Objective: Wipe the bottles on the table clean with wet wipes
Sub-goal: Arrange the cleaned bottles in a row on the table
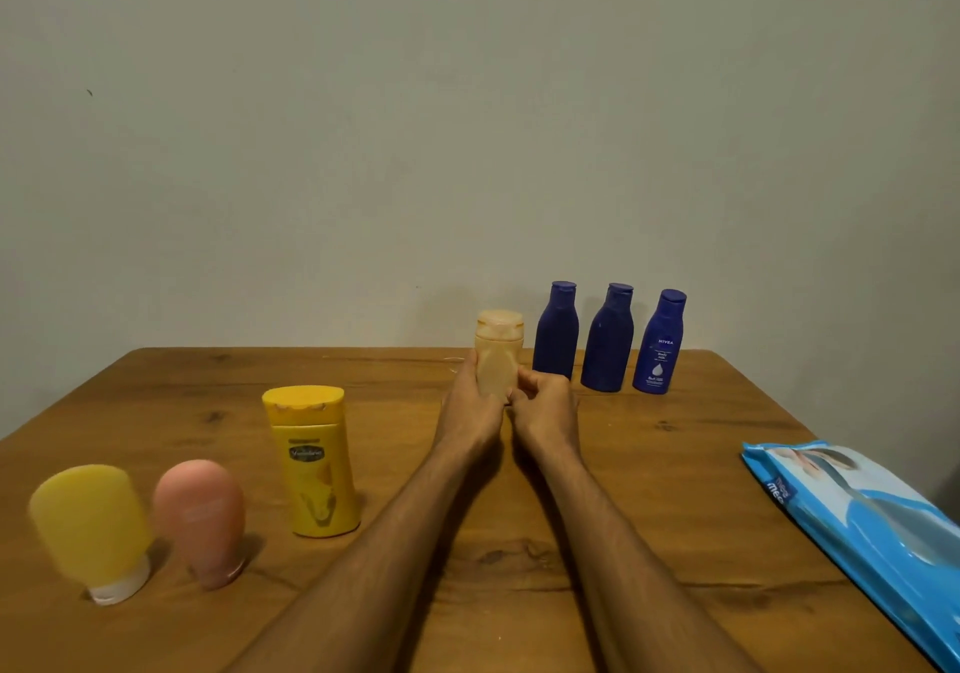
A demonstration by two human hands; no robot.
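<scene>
At your 9 o'clock a yellow tube (91, 527) and a pink tube (202, 519) stand on their caps, and a yellow lotion bottle (314, 459) stands upright at 10 o'clock. Dead ahead at 12 o'clock, your left hand (470, 405) wraps its fingers round the lower left side of a pale peach bottle (498, 355), held upright; your right hand (548, 405) is curled nearly closed, fingertips pinching the bottle's lower right edge. Whether a wipe sits between them, you cannot tell. Three blue bottles (608, 340) stand at 1 o'clock, the wet wipes pack (862, 522) at 3 o'clock on the wooden table (519, 568).
</scene>
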